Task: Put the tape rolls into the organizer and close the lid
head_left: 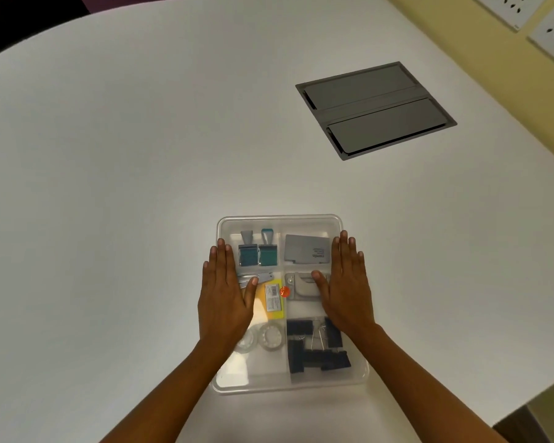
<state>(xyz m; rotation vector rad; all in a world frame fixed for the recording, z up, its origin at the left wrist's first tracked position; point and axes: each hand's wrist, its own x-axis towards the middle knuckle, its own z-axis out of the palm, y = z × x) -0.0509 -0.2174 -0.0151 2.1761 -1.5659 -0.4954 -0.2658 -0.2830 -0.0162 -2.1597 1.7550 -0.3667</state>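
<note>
White table [141, 155] bears organizer [301, 386]; cable hatch [375, 110] well apart.

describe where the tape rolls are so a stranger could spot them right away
On the white table lies a clear organizer with both hands flat on its lid. The tape rolls sit in its near-left compartment, beside the left wrist. They are two small clear rings, unlike the dark clips to their right.

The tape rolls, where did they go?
In the head view, the tape rolls sit inside the clear organizer, in its near-left compartment, under the closed lid, beside the black binder clips and by the left hand.
</note>
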